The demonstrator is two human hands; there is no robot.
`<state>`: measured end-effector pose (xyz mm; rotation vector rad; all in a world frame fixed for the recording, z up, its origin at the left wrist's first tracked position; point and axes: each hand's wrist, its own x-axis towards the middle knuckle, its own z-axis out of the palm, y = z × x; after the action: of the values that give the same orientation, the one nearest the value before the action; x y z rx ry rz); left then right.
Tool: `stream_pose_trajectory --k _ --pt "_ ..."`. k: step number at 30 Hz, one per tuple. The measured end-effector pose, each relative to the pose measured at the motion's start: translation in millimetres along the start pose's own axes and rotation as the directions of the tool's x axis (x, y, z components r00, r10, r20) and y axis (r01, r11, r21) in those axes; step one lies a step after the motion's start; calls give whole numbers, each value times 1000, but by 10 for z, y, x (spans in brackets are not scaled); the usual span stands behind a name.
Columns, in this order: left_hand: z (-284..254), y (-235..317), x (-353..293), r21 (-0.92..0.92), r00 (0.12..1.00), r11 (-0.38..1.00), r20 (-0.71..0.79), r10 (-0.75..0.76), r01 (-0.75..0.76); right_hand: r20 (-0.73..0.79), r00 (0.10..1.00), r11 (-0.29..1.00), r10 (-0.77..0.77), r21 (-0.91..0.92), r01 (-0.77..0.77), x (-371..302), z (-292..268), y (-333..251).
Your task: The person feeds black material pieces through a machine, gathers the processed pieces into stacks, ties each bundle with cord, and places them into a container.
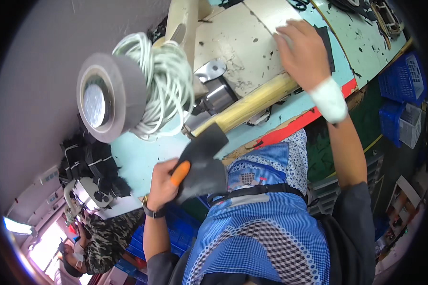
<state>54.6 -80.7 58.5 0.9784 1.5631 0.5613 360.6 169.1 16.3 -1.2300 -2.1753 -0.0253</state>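
Observation:
My left hand (164, 186), an orange cover on one finger, is closed around a bent black sheet piece (202, 178) in front of the table edge. The sheet's upper flap rises toward a yellow wooden strip (257, 102). My right hand (303, 53), with a white band round its wrist, is over the cream work plate (240, 52). Its thumb stands apart from the fingers and I see nothing between them; the fingertips are blurred. Just right of it lies a flat black piece (325, 47), partly behind the hand. A shiny metal machine part (216, 88) sits left of the strip.
A grey tape roll (133, 88) and a bundle of white cord (169, 80) stand out close at the left. Behind them rises a cream machine arm (180, 23). Black bundles (90, 161) lie at the far left, near another person (114, 237). Blue crates (402, 78) are at the right.

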Motion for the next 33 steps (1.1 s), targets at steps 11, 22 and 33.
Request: stream_pose_trajectory --k 11,22,33 --pt "-75 -71 73 -185 999 982 43 -20 27 589 780 220 -211 806 -549 -197 -1384 -1452" --pt "-26 -72 94 -205 997 979 71 33 -18 560 804 228 -198 824 -518 -282 -1320 -1579" --pt "-95 -182 64 -258 999 966 48 4 8 590 783 -28 -195 795 -606 -250 -1249 -1552"
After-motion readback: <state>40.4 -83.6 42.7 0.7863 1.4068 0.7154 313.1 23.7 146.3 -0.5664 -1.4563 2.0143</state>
